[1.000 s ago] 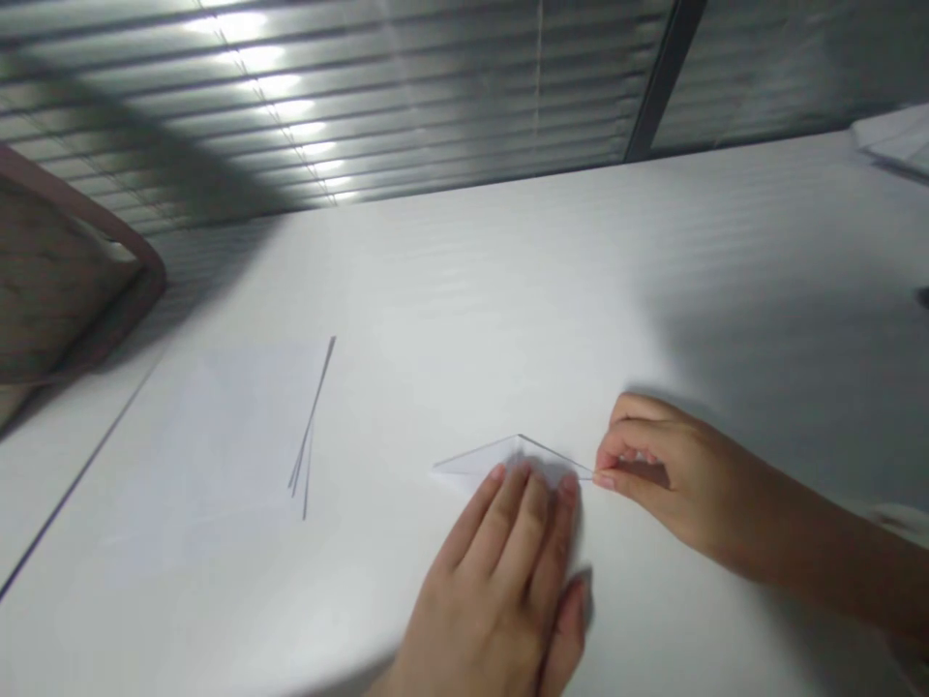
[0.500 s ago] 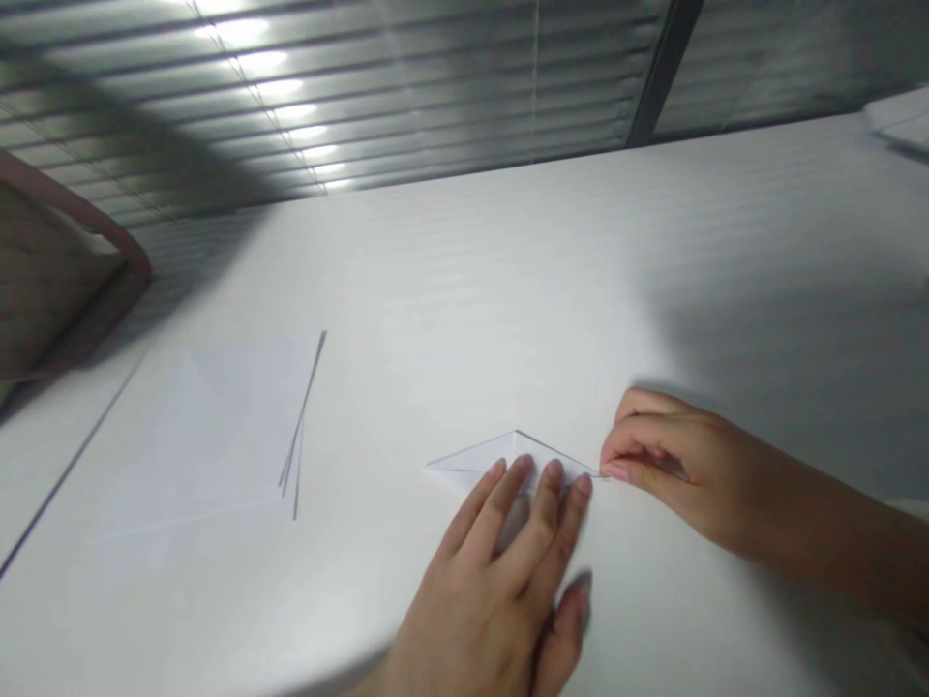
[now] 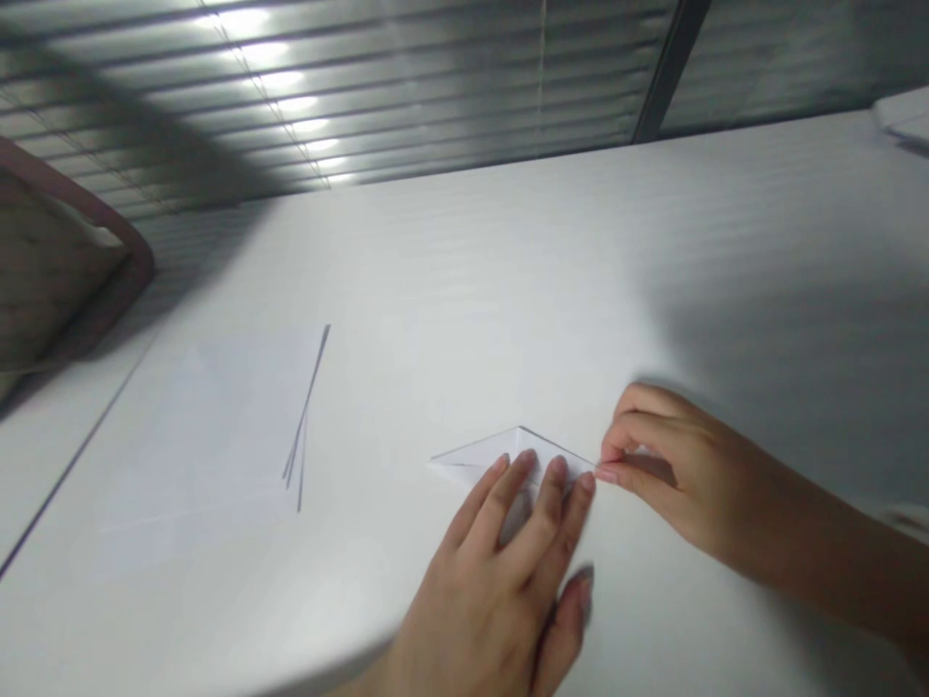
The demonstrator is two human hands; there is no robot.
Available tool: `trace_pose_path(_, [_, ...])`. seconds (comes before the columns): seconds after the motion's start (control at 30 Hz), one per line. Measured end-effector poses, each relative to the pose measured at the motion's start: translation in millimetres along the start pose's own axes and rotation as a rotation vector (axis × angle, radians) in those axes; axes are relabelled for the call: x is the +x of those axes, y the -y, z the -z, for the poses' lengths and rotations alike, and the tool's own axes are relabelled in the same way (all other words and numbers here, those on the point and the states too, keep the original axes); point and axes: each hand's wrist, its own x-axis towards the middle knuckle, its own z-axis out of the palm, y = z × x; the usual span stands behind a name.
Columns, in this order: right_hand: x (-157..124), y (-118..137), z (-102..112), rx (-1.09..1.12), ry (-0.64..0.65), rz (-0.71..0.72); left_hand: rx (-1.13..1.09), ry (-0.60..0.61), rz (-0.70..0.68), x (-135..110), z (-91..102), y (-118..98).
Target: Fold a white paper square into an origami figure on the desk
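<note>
A small piece of folded white paper (image 3: 475, 453) lies on the white table, with a peak at its top middle and a pointed corner at each side. My left hand (image 3: 500, 571) rests flat over it, fingers spread, the fingertips pressing on its middle and right part. At the right corner my right hand (image 3: 657, 455) has thumb and index finger pinched together on the paper's tip. The lower part of the paper is hidden under my left hand.
On the left of the table (image 3: 450, 261) lies a loose stack of white paper sheets (image 3: 218, 426). A brown object with a pinkish rim (image 3: 65, 261) stands at the left edge. Window blinds (image 3: 435, 87) run along the back. Something white (image 3: 904, 116) sits at the far right corner.
My right thumb and index finger have shifted very slightly at the paper's right tip. My left hand stays pressed in place. The whole view has moved a little.
</note>
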Motion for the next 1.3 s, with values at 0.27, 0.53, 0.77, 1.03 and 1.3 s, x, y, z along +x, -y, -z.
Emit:
trace_pose_path(0.27, [6.1, -4.8, 8.8, 0.059, -0.012, -0.097, -0.02, 0.004, 0.001, -2.6, 3.7, -1.1])
trace_pose_path(0.53, [7.2, -7.0, 4.1, -0.043, -0.03, -0.018, -0.015, -0.004, -0.002, -1.7, 4.0, -0.7])
trace_pose_path(0.77, [6.4, -6.9, 2.4, -0.062, -0.034, 0.0, -0.01, 0.001, -0.01, -5.9, 3.5, -1.3])
trace_pose_path(1.03, [5.4, -2.4, 2.2, -0.055, -0.041, 0.015, -0.021, -0.022, 0.005, -3.8, 2.3, 0.3])
trace_pose_path(1.3, [5.8, -3.6, -0.2, -0.021, -0.051, 0.012, 0.02, -0.003, -0.045, 1.3, 5.7, 1.2])
